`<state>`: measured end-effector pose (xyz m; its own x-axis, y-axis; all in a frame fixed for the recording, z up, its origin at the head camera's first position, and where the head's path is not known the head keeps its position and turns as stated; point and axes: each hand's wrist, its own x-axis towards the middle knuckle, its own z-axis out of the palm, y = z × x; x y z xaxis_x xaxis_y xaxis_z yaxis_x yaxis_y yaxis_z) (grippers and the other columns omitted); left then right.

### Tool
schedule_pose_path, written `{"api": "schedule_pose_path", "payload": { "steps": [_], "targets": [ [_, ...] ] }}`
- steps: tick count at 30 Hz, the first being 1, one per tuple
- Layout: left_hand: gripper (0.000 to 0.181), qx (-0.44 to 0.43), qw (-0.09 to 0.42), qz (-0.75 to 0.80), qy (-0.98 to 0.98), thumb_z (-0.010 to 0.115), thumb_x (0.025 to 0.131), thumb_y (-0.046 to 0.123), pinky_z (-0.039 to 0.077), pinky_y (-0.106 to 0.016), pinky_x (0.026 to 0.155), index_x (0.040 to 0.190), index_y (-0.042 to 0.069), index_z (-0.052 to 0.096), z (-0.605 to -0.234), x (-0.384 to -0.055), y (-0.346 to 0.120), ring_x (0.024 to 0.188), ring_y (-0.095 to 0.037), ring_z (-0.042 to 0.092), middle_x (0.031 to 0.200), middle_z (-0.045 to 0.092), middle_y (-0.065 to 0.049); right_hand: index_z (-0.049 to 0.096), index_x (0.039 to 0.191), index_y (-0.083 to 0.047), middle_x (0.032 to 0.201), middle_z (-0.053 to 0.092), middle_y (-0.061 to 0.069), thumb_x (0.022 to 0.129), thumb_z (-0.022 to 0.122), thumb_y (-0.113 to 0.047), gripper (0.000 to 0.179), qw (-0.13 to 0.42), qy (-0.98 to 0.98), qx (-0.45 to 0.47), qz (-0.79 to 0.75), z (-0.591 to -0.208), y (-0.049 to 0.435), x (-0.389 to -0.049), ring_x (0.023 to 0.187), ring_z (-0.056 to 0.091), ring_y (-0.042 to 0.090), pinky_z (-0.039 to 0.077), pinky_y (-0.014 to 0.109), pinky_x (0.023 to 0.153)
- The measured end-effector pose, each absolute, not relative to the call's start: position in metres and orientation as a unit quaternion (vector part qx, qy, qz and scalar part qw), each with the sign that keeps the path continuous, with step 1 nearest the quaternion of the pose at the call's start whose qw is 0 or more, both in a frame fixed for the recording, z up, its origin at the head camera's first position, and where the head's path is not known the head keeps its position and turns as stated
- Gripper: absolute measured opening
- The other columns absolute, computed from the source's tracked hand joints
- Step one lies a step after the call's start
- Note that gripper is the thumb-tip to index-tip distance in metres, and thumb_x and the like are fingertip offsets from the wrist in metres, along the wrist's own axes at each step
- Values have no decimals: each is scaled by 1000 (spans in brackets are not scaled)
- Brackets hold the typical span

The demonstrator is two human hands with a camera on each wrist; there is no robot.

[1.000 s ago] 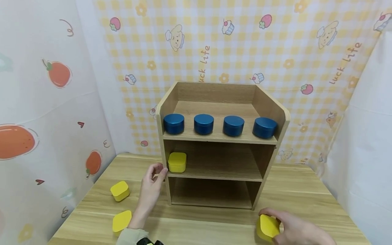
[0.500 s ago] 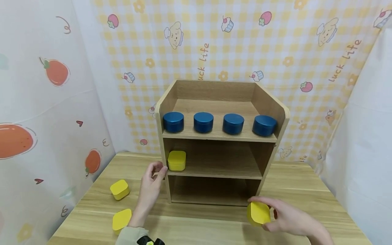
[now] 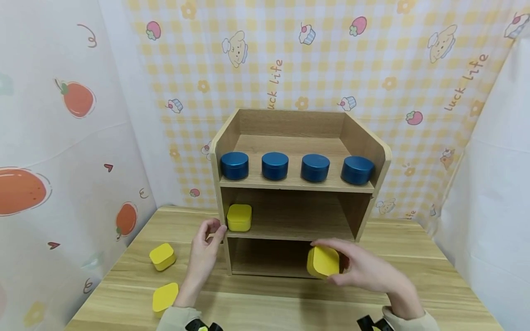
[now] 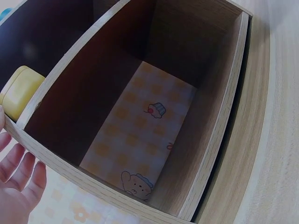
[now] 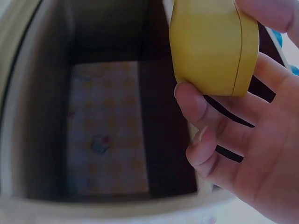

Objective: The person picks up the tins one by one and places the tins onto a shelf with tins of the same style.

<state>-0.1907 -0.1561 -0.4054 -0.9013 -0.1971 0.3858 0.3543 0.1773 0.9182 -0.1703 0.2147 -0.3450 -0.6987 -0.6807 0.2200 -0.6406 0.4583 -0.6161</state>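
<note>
My right hand [image 3: 364, 264] grips a yellow rounded-square tin [image 3: 325, 262] between thumb and fingers, tilted and raised before the bottom compartment's right side. The right wrist view shows the same tin [image 5: 208, 46] with its lid seam and the fingertips on its edge. My left hand [image 3: 204, 248] rests against the left side panel of the small wooden shelf [image 3: 285, 236], thumb tip at the front edge. In the left wrist view, its fingers [image 4: 33, 184] touch the panel's outer face. Another yellow tin [image 3: 239, 218] sits at the middle tier's left end.
Several round blue tins [image 3: 275, 166] stand in a row along the top tier. Two more yellow tins lie on the wooden table [image 3: 256, 303] at the left, a farther tin [image 3: 163, 256] and a nearer tin [image 3: 165, 298]. A patterned cloth [image 3: 290, 55] hangs behind the shelf.
My right hand has lifted the yellow tin off the table at the right and carried it leftward and up to the shelf front. The left hand stays in place.
</note>
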Motion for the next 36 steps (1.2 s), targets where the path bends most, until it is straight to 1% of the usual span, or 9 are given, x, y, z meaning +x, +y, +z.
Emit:
{"api": "schedule_pose_path", "payload": {
  "steps": [4,9,14,18,22,25,31,36],
  "targets": [
    [26,-55,222,-639,-734,62,98,19,50,-20,77,112,-1,56,-405,-191,-157,96,-15,54,106,57,-14,52,138,-14,114,60,-4,81,79,-20,63,24,846,-400,-352,-331,199,-180,76,54,9,50,27,62],
    [25,-55,224,-638,-735,63,98,20,50,-20,77,112,1,56,-407,-192,-158,96,-16,55,105,57,-12,51,139,-14,112,59,-3,83,77,-24,62,50,843,-396,-360,-315,180,-194,86,55,15,51,30,69],
    [25,-53,219,-641,-734,63,98,21,50,-20,78,112,1,56,-406,-190,-158,97,-16,54,107,56,-12,50,140,-18,108,59,-4,84,76,-26,62,61,847,-397,-348,-304,163,-210,88,56,16,51,36,74],
    [26,-51,214,-643,-733,62,98,21,49,-20,78,113,1,56,-405,-188,-158,98,-16,54,107,56,-12,51,140,-19,109,59,-7,83,75,-28,62,67,855,-394,-331,-295,150,-220,91,55,16,49,41,77],
    [26,-51,212,-646,-731,63,97,22,50,-21,78,113,2,56,-405,-189,-157,98,-18,54,107,56,-12,52,140,-21,109,59,-7,83,73,-28,61,83,860,-387,-321,-292,139,-231,91,54,17,48,37,77],
    [27,-51,211,-647,-731,64,97,22,50,-21,78,113,2,56,-406,-189,-157,98,-18,54,107,56,-12,53,139,-22,112,57,-5,82,72,-28,60,90,861,-385,-320,-294,133,-239,93,53,17,47,36,79],
    [25,-54,214,-648,-728,64,97,21,50,-21,77,112,2,56,-406,-190,-157,96,-18,54,105,56,-11,52,140,-19,131,53,1,82,73,-25,62,106,855,-382,-334,-296,126,-252,104,50,20,43,37,89],
    [24,-55,218,-648,-727,64,97,20,50,-21,76,111,2,56,-406,-190,-157,96,-17,54,104,55,-10,50,142,-19,139,50,2,81,73,-23,65,129,854,-370,-341,-298,122,-260,110,48,21,41,40,95]
  ]
}}
